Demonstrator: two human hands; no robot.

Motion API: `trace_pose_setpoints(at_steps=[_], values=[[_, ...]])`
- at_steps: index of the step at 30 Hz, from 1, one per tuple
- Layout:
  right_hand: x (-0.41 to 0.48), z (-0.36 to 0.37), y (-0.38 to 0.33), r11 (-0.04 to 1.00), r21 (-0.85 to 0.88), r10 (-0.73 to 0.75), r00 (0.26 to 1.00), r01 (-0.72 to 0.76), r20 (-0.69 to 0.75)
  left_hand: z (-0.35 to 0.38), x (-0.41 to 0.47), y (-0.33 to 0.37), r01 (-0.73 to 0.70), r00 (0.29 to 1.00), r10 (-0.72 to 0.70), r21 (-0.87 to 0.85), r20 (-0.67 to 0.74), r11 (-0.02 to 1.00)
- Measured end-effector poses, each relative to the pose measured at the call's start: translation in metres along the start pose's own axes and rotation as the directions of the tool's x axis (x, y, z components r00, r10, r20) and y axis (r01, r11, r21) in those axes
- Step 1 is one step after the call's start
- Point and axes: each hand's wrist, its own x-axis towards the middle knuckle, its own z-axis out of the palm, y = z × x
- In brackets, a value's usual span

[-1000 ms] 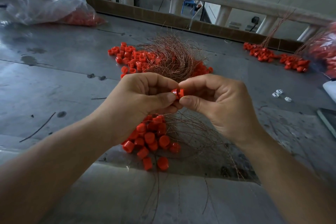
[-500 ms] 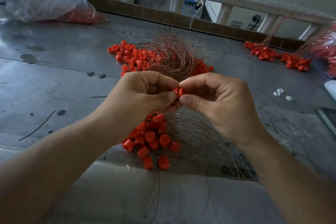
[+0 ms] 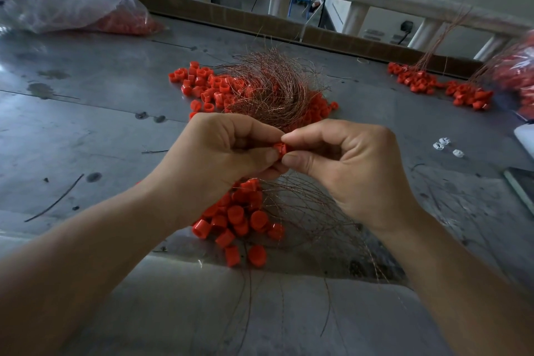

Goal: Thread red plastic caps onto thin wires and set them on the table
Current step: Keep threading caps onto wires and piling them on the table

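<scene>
Red plastic caps (image 3: 237, 220) on thin copper wires (image 3: 312, 211) heap on the grey metal table (image 3: 86, 130) beneath our left hand (image 3: 219, 159) and right hand (image 3: 352, 170), both pinching a small red cap (image 3: 279, 149), mostly hidden, its wire indiscernible, unchanged from before.

Grey metal table (image 3: 86, 130), red caps (image 3: 202, 87), copper wires (image 3: 274, 89) (tangled), plastic bag (image 3: 72, 6)
</scene>
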Motion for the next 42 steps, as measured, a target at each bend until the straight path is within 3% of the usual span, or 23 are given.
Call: trace_pose_setpoints(at_steps=[10,16,23,30,34,38,42], values=[[-0.003,0.002,-0.001,1.000,0.004,-0.029,0.998,0.029,-0.050,0.000,-0.001,-0.001,0.045,0.999,-0.043,-0.104,0.022,0.994],[-0.003,0.003,0.000,0.995,0.101,-0.012,0.999,0.017,-0.052,-0.002,-0.001,0.001,0.044,0.998,-0.040,-0.112,0.038,0.993],[-0.003,-0.003,0.002,0.987,0.158,-0.002,0.998,-0.009,0.071,-0.006,0.000,0.000,0.089,0.988,-0.075,-0.098,0.139,0.991],[0.000,-0.010,0.002,1.000,0.019,-0.026,0.951,0.021,0.307,-0.008,-0.001,-0.002,0.131,0.966,-0.103,-0.108,0.238,0.985],[-0.003,-0.008,0.001,0.995,-0.056,-0.060,0.952,0.080,0.299,-0.006,-0.002,-0.001,0.118,0.962,-0.084,-0.118,0.261,0.986],[-0.005,-0.005,0.002,0.985,-0.122,-0.085,0.955,0.125,0.286,-0.002,-0.004,-0.001,0.000,0.971,-0.005,0.020,0.239,1.000],[-0.007,-0.003,0.002,0.983,-0.119,-0.104,0.954,0.142,0.282,0.001,-0.006,-0.002,-0.048,0.970,0.035,0.047,0.241,0.998]])
